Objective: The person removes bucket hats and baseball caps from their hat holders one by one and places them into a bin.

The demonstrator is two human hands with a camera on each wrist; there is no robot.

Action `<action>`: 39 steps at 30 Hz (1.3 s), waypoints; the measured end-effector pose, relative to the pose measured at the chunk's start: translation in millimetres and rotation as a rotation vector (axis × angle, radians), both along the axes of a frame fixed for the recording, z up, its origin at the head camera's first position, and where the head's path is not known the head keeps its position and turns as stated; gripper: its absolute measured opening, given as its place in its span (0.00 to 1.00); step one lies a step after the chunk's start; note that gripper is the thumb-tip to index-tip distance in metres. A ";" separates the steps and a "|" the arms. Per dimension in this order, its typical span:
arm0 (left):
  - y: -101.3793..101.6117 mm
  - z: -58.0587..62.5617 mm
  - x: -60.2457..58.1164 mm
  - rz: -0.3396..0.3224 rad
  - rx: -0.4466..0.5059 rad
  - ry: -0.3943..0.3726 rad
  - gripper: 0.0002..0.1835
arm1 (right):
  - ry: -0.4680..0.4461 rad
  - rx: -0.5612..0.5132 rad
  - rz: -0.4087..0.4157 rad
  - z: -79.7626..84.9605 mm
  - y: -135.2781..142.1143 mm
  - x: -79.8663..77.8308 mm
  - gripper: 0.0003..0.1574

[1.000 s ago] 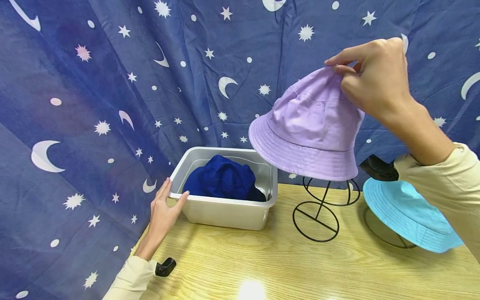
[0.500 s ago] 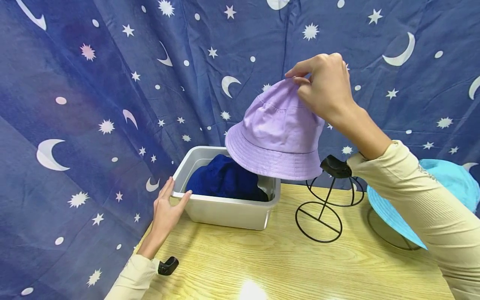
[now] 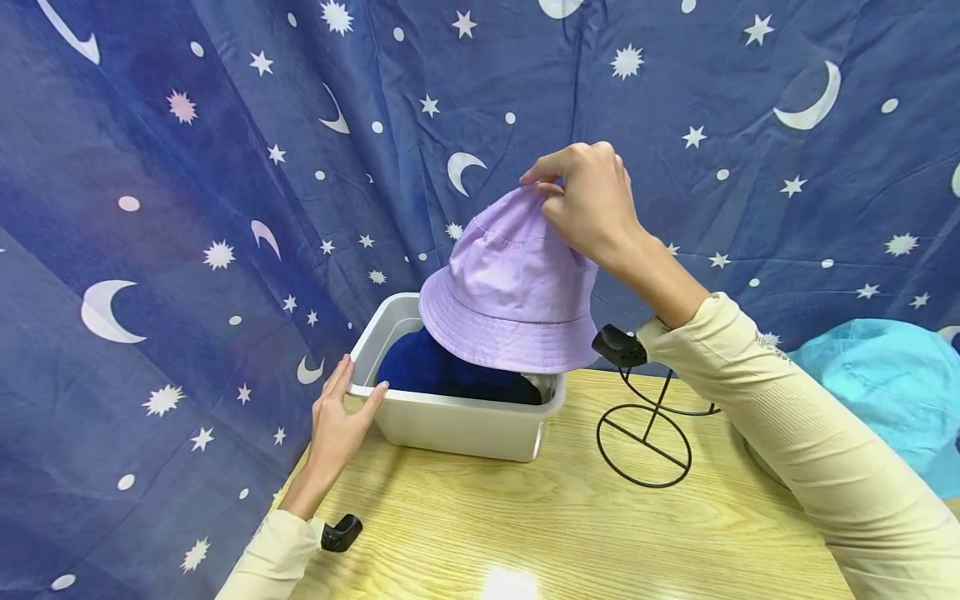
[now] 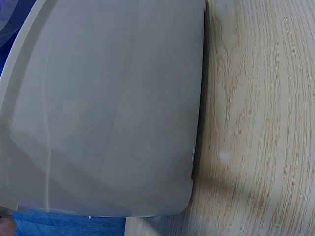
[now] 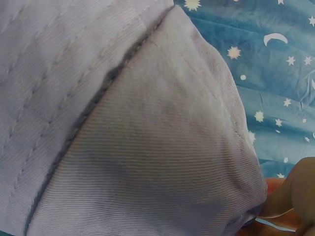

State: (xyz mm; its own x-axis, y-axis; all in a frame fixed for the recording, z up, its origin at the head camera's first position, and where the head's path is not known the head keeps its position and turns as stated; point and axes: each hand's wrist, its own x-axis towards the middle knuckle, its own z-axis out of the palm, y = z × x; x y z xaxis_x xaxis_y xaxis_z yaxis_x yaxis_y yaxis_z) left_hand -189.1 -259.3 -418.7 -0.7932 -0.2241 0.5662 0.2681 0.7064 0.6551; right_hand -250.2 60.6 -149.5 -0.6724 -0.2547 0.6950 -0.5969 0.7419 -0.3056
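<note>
My right hand pinches a lilac bucket hat by the top of its crown. The hat hangs brim down above a pale grey plastic bin and hides its far right part. Inside the bin lies dark blue fabric, partly covered by the lilac hat from this angle. At the bin's front left corner rests my left hand, fingers on the left rim and thumb on the front rim. The bin's outer wall fills most of the left wrist view. Crown cloth dominates the right wrist view.
A black wire hat stand stands right of the bin, partly behind my right arm. Farther right is a turquoise bucket hat, partly hidden by my sleeve. The wooden table meets a blue star-patterned curtain behind.
My right hand has carried the lilac hat left and lower, from above the wire stand to over the bin. The left hand stays on the bin's corner.
</note>
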 end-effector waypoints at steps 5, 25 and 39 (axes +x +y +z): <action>0.3 -0.8 -0.8 -0.004 -0.006 0.005 0.39 | -0.003 -0.007 0.032 -10.6 -8.5 -6.6 0.23; 0.0 0.5 -1.5 -0.006 -0.009 0.011 0.38 | -0.003 -0.070 0.079 -52.1 -31.8 -30.2 0.19; 0.5 0.8 0.3 0.002 -0.007 -0.021 0.39 | 0.011 -0.185 0.115 -91.7 -43.5 -53.2 0.20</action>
